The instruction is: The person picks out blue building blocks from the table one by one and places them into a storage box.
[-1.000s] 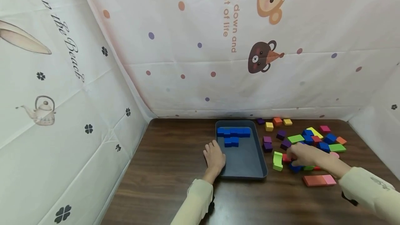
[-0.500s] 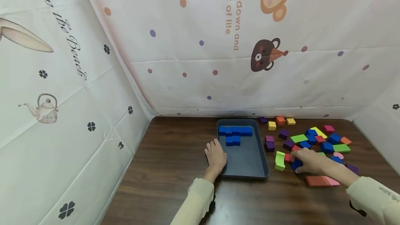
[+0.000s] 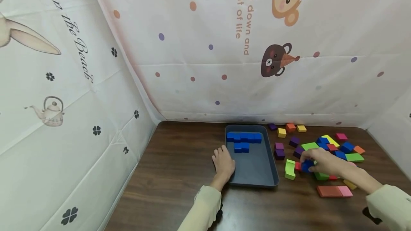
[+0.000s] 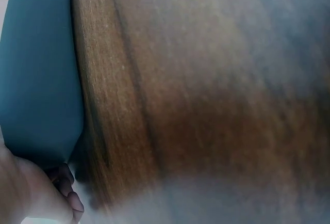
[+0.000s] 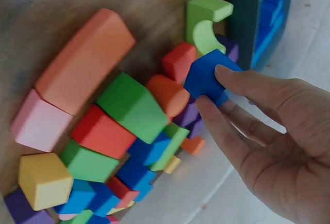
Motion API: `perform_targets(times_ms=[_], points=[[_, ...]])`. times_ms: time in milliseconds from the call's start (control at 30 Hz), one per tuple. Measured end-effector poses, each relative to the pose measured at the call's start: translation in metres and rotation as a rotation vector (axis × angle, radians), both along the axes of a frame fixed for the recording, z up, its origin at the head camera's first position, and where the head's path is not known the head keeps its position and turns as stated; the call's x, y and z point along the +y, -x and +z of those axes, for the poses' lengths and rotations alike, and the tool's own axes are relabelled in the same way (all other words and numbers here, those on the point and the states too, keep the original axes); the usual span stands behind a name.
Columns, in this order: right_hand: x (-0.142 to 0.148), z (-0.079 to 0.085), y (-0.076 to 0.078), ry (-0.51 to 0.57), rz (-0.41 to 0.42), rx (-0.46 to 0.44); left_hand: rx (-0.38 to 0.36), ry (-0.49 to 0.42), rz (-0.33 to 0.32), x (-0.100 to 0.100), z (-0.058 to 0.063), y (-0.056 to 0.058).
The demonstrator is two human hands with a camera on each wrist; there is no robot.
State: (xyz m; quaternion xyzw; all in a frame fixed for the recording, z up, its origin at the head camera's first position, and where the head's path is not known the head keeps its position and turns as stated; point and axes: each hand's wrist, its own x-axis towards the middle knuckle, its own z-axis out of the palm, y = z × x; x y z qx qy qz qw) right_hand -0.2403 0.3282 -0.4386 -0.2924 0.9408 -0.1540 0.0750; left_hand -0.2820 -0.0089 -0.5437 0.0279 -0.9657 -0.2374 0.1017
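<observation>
My right hand pinches a blue block between thumb and fingertips at the left side of a spread of coloured blocks. In the right wrist view that block overlaps a red block and sits near a light green block with a curved cutout. My left hand rests at the left rim of a dark grey tray, fingers relaxed and pointing away. Inside the tray, a row of blue blocks lies near the far end, with a shorter blue row just in front.
Right of the tray, many loose blocks are scattered, among them a green block and a purple block. A long orange-red block and a pink block lie nearest the front. A printed cloth hangs behind the table.
My right hand has gone from reaching over the pile to pinching a blue block and raising it slightly. My left hand stays at the tray rim. The head view has shifted a little.
</observation>
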Motion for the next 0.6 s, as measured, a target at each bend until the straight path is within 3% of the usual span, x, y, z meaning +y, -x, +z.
perform_targets(times_ms=[600], points=[[-0.060, 0.013, 0.032, 0.075, 0.020, 0.171, 0.028, 0.023, -0.005, -0.001, -0.004, -0.001]])
